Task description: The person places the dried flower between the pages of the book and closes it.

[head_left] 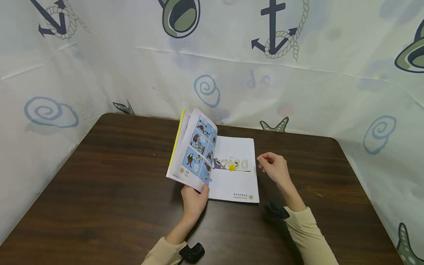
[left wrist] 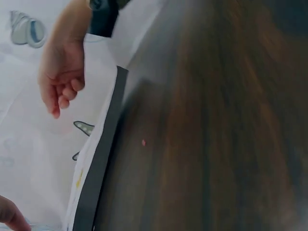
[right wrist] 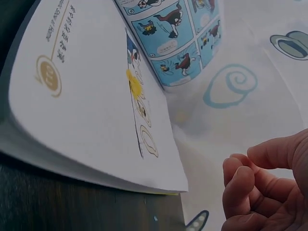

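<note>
An open comic book (head_left: 232, 186) lies on the brown table, its left pages lifted and tilted up. Blue comic panels cover the raised page (head_left: 198, 147); the flat right page is mostly white, with a small drawing and a yellow splash. My left hand (head_left: 194, 202) grips the raised pages at their bottom edge, thumb on the printed side. Just off the book's right edge, my right hand (head_left: 276, 169) hovers with loosely curled fingers and holds nothing. In the right wrist view, thumb and forefinger of that hand (right wrist: 269, 187) come close together, apart from the page.
The dark wooden table (head_left: 109, 184) extends around the book. Behind it hangs a white cloth (head_left: 139, 81) printed with anchors, shells and starfish. Black bands (head_left: 192, 253) sit on both wrists, below beige sleeves. A tiny reddish speck (left wrist: 144, 143) lies on the tabletop.
</note>
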A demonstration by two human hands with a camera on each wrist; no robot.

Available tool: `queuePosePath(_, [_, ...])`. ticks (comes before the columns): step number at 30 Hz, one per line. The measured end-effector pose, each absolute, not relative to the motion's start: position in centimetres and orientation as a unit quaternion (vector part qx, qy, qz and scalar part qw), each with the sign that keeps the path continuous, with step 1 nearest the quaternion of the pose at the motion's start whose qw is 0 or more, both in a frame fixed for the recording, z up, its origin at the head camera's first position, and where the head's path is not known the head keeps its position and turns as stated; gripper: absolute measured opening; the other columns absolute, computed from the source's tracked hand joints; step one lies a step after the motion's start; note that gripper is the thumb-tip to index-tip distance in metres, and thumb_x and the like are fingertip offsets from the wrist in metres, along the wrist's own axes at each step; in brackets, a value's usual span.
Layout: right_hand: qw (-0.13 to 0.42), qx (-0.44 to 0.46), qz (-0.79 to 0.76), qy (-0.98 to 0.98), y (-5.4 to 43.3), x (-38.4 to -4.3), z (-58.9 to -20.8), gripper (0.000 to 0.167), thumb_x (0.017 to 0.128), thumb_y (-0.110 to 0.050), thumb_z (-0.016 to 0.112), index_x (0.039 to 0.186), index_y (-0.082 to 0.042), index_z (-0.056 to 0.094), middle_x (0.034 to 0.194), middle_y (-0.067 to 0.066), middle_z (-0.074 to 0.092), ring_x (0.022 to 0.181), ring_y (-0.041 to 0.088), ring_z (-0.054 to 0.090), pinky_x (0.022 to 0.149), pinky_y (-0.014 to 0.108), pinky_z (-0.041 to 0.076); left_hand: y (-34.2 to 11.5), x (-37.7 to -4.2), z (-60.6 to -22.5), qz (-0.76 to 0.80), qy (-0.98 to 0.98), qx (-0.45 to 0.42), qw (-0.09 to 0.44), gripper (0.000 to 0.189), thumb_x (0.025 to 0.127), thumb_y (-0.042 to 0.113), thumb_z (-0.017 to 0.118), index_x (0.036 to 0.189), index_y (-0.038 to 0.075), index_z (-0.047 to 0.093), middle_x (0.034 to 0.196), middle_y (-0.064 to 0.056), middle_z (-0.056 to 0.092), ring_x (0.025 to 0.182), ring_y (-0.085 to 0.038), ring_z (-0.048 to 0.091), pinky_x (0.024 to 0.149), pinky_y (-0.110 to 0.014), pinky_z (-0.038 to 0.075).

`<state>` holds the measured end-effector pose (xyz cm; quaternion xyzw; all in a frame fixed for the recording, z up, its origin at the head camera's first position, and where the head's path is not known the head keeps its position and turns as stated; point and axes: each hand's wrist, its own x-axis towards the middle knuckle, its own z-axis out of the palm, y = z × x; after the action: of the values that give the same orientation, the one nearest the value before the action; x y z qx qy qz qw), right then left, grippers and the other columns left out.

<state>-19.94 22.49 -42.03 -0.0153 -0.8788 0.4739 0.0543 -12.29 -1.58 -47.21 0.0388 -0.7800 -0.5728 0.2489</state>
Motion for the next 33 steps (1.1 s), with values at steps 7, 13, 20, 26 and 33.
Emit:
queuePosePath(7, [0.057, -0.016, 0.468, -0.882, 23.4, -19.3, -41.9, 0.016, 0.090, -0.010, 0.061, 0.089, 0.006, 0.067, 0.064, 0.011, 0.063, 0.050, 0.014, 0.054, 0.049, 0.021, 0.045, -1.4, -12.5, -47.2, -0.431, -0.847, -0.059, 0.304, 0.036, 0.066, -0.008, 0.058, 0.101, -0.015, 0.057, 0.090, -0.025, 0.062, 0.077, -0.038, 0.062, 0.061, -0.046, 0.049])
queuePosePath(13, [0.047, -0.010, 0.465, -0.884, 24.1, -18.8, -42.1, 0.018, 0.091, -0.011, 0.060, 0.090, 0.005, 0.067, 0.063, 0.009, 0.062, 0.051, 0.020, 0.056, 0.048, 0.023, 0.043, -1.2, -12.6, -46.2, -0.361, -0.891, -0.120, 0.247, 0.050, 0.066, -0.010, 0.065, 0.114, -0.006, 0.054, 0.102, -0.020, 0.060, 0.084, -0.033, 0.059, 0.060, -0.043, 0.050])
queuePosePath(20, [-0.039, -0.010, 0.520, -0.853, 23.8, -18.4, -42.1, 0.044, 0.098, -0.032, 0.047, 0.101, 0.009, 0.065, 0.074, 0.014, 0.066, 0.055, 0.018, 0.055, 0.059, 0.030, 0.048, -0.8, -12.8, -45.4, -0.286, -0.926, -0.166, 0.182, 0.063, 0.065, -0.007, 0.071, 0.125, 0.003, 0.054, 0.116, -0.016, 0.059, 0.093, -0.032, 0.057, 0.056, -0.041, 0.051])
queuePosePath(26, [-0.107, -0.009, 0.573, -0.813, 23.2, -18.2, -42.1, 0.062, 0.099, -0.045, 0.036, 0.112, 0.011, 0.060, 0.085, 0.017, 0.066, 0.059, 0.021, 0.055, 0.057, 0.026, 0.041, -0.5, -13.0, -45.2, -0.223, -0.944, -0.190, 0.153, 0.061, 0.067, 0.001, 0.075, 0.125, 0.005, 0.055, 0.114, -0.016, 0.058, 0.091, -0.033, 0.055, 0.051, -0.040, 0.049])
queuePosePath(33, [-0.116, -0.006, 0.593, -0.797, 22.8, -18.2, -41.8, 0.046, 0.098, -0.032, 0.048, 0.113, 0.011, 0.058, 0.080, 0.008, 0.065, 0.063, 0.020, 0.055, 0.061, 0.027, 0.048, 0.0, -13.3, -45.0, -0.170, -0.954, -0.212, 0.126, 0.059, 0.067, 0.010, 0.079, 0.121, 0.006, 0.057, 0.109, -0.016, 0.058, 0.089, -0.032, 0.054, 0.049, -0.040, 0.048])
